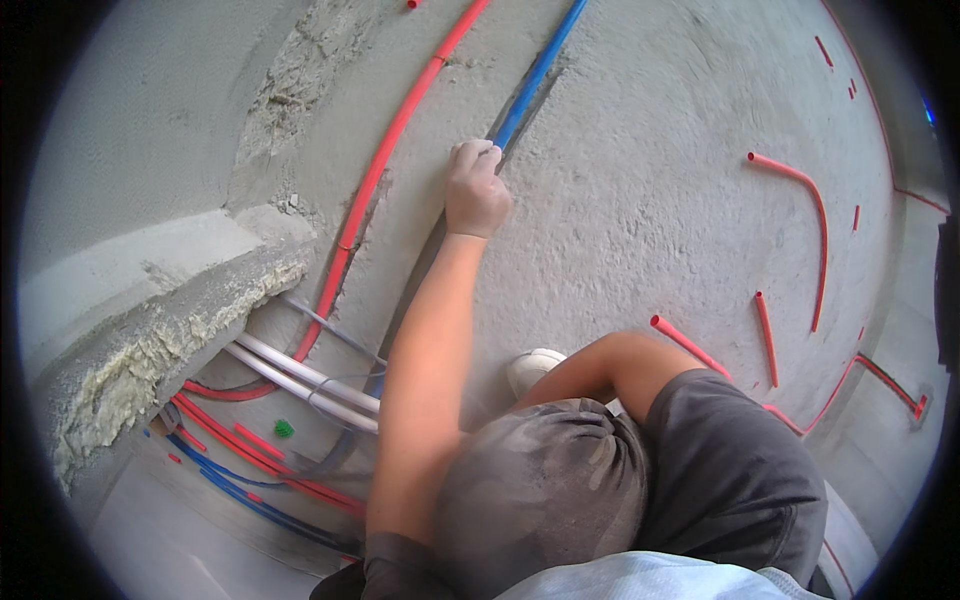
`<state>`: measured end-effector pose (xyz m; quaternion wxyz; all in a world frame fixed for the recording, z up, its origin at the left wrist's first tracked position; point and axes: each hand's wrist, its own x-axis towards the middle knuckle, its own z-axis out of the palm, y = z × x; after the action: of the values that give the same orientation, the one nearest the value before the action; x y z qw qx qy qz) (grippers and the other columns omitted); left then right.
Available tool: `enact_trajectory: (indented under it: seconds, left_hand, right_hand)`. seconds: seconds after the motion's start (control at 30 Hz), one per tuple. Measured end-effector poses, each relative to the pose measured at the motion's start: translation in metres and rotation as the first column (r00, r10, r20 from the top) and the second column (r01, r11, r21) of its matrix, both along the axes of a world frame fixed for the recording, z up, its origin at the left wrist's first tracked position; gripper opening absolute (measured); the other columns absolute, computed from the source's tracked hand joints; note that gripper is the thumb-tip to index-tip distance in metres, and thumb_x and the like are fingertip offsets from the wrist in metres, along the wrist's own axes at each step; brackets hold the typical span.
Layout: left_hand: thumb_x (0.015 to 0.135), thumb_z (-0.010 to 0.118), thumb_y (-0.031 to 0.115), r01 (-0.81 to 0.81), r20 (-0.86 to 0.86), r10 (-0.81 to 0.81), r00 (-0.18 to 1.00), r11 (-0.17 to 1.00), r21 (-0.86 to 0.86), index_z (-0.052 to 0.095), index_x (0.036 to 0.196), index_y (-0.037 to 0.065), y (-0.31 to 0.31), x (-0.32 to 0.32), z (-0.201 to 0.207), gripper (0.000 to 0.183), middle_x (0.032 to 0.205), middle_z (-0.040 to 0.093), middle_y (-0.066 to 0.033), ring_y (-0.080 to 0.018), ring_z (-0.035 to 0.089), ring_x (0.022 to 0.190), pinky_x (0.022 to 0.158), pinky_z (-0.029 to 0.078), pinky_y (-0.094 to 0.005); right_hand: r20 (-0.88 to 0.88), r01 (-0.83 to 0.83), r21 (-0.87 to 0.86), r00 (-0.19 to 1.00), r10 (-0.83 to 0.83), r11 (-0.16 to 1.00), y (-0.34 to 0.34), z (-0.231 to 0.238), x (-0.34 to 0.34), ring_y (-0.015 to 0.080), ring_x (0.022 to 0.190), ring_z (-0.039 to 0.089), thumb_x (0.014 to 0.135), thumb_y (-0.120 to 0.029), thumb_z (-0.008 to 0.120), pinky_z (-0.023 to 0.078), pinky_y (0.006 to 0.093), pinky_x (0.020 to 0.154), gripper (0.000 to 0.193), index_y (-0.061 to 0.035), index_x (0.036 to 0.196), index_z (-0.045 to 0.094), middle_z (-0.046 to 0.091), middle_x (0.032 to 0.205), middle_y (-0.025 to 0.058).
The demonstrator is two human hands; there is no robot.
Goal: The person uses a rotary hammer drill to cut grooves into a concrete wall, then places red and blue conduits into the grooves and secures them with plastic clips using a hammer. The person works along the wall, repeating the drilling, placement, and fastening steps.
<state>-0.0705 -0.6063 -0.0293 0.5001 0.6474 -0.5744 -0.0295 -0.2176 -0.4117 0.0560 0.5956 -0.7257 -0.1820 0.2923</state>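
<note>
My left hand (476, 190) reaches forward over the rough concrete floor (640, 200), its fingers closed around a blue conduit pipe (535, 75). That pipe lies in a shallow groove cut in the floor and runs away to the top of the view. A long red conduit pipe (385, 165) follows a second groove just left of the hand. My bent knee (625, 355) in grey shorts and a white shoe (530, 368) are below the hand. My right hand is hidden.
At the left, white pipes (300, 375) and red and blue conduits (250, 470) bundle into a foam-filled gap under a concrete wall (150, 330). A small green piece (284, 429) lies among them. Short and curved red pipe pieces (815, 220) are scattered across the floor at the right.
</note>
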Motion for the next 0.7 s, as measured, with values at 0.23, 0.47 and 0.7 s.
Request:
enact_trajectory:
  seconds: [0.23, 0.47, 0.7]
  left_hand:
    - [0.08, 0.064, -0.016, 0.048, -0.001, -0.048, 0.999, 0.997, 0.067, 0.075, 0.106, -0.003, 0.003, 0.006, 0.006, 0.031, 0.113, 0.072, -0.0158, -0.0367, 0.069, 0.105, 0.09, 0.06, -0.0426]
    - [0.082, 0.066, -0.013, 0.08, 0.014, -0.082, 0.997, 0.99, 0.119, 0.076, 0.111, -0.003, 0.008, 0.012, 0.01, 0.033, 0.117, 0.073, -0.0141, -0.0353, 0.069, 0.108, 0.092, 0.06, -0.0417]
    - [0.086, 0.064, -0.011, 0.079, -0.009, -0.079, 0.997, 0.992, 0.1, 0.076, 0.115, -0.003, 0.012, 0.013, 0.009, 0.032, 0.118, 0.073, -0.0155, -0.0359, 0.069, 0.109, 0.094, 0.06, -0.0417]
  right_hand:
    - [-0.173, 0.146, 0.073, 0.976, -0.132, 0.987, -0.075, 0.037, -0.031, 0.0425, 0.108, 0.07, 0.102, -0.028, 0.069, 0.053, 0.0512, 0.091, 0.038, 0.0022, 0.124, 0.063, 0.072, 0.114, 0.0268]
    - [-0.137, 0.4, -0.286, 0.882, -0.451, 0.871, -0.185, 0.067, -0.143, 0.0478, 0.085, 0.071, 0.101, -0.029, 0.07, 0.054, 0.0554, 0.074, 0.034, -0.002, 0.12, 0.062, 0.073, 0.092, 0.0241]
    - [0.006, 0.638, -0.605, 0.602, -0.798, 0.476, -0.204, 0.082, -0.181, 0.0449, 0.069, 0.069, 0.103, -0.021, 0.07, 0.053, 0.0527, 0.062, 0.025, -0.0044, 0.119, 0.062, 0.07, 0.079, 0.0201]
